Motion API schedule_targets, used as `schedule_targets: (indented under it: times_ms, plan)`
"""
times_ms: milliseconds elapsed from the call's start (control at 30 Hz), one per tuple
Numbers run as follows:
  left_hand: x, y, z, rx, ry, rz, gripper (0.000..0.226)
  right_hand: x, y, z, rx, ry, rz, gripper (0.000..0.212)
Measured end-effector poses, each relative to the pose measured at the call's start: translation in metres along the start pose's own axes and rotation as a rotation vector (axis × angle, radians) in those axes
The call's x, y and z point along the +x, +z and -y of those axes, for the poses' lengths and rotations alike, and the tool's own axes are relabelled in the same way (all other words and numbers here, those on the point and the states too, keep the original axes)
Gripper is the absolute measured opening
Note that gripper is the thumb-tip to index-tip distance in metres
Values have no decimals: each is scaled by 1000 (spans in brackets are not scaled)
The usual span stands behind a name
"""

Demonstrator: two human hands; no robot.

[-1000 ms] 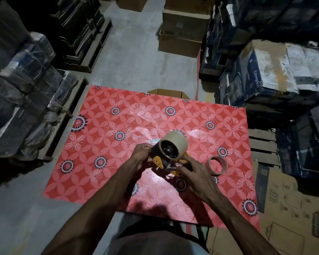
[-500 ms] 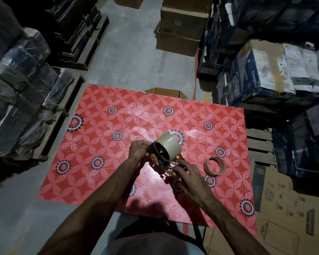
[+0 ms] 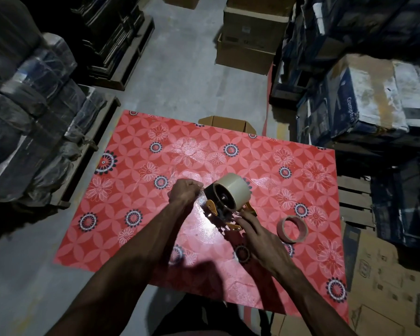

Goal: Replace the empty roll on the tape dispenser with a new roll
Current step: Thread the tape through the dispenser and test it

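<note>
i'm looking down on a bench covered in a red floral oilcloth, in a dim storeroom with cardboard boxes at the far end of the aisle and wrapped bundles stacked to the left. the tape dispenser, black with orange parts, is held just above the middle of the bench, and a full roll of tan tape already sits on its hub, the open side of the roll turned toward me. my left hand is curled closed just left of the dispenser, fingers pressed together around what looks like a clear strip of tape running from the roll (the strip is faint and i can't trace its whole length). my right hand comes in from below right, with its fingers reaching forward onto the lower orange and black part of the dispenser; i can see them touching it, but i cannot tell whether they are clamped round it or only bracing it. the empty roll, a bare pinkish-brown cardboard ring, lies on the bench just to the right of my right hand, apart from the dispenser and not touching either hand.
</note>
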State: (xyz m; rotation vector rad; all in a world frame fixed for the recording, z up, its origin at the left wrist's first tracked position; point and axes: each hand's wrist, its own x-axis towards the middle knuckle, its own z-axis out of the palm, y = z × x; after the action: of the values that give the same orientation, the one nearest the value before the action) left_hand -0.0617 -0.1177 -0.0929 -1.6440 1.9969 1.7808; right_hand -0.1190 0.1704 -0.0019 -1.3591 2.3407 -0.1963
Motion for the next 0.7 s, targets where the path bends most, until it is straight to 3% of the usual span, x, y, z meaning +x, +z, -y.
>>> schedule_targets:
  times_ms: [100, 167, 300, 433, 533, 700]
  plan:
    - [19, 1, 7, 109, 126, 33, 26, 6, -1, -9, 51, -77, -50, 78]
    - [19, 9, 9, 212, 128, -87, 24, 10, -3, -15, 52, -129, -72, 60]
    - [10, 17, 10, 359, 151, -272, 20, 15, -4, -11, 52, -172, -145, 51]
    - [28, -2, 21, 467, 175, -333, 26, 10, 1, -16, 35, -193, -137, 52]
    - [25, -12, 19, 591, 344, -301, 29, 6, 7, -20, 32, -187, -144, 50]
    - [24, -7, 23, 538, 319, -336, 23, 19, 21, -33, 24, -170, -28, 55]
